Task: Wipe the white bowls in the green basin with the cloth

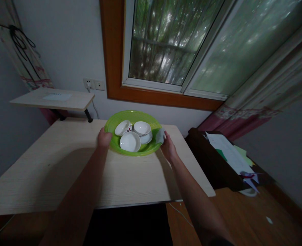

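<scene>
A bright green plastic basin [112, 123] is at the far side of the table. Inside are three white bowls: one on the left [122, 127] tipped to the side, one on the right [142, 127], and one in front [130, 141]. Partly hidden under the right bowl is a white dish [147, 138]. My left hand [104, 137] grips the basin's left rim, thumb on top. My right hand [169, 147] is closed on the right rim, beside a grey cloth [160, 136] draped over it. The fingers beneath the rim are hidden.
The light wooden table [130, 181] has a small raised shelf [53, 98] at its back left, with a paper on it. Behind are a wall socket [94, 84] and a window [166, 44]. A dark box [204, 160] bearing papers stands right of the table.
</scene>
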{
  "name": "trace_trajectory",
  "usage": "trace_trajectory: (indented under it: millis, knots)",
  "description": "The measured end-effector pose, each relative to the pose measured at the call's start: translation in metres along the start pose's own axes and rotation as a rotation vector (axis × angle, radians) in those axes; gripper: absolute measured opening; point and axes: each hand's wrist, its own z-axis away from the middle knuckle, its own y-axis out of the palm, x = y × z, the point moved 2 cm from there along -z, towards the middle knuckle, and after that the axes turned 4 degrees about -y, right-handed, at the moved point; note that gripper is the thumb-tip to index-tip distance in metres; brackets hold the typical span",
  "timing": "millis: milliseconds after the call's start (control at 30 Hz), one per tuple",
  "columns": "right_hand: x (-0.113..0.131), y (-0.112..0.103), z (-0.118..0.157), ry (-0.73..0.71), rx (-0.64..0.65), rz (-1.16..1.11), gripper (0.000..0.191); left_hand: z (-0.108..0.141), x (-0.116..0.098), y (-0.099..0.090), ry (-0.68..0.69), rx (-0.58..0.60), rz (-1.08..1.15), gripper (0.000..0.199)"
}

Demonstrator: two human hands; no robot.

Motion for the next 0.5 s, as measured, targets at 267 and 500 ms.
trace_trajectory:
  millis: [267, 500]
  knots:
    - [-0.003, 0.009, -0.042, -0.068, -0.018, -0.111, 0.049, 0.005, 0.016, 0.016, -0.076, -0.007, 0.485, 0.036]
    - [-0.024, 0.000, -0.012, -0.053, 0.030, -0.178, 0.049, 0.020, 0.027, 0.028, -0.013, -0.127, 0.613, 0.033]
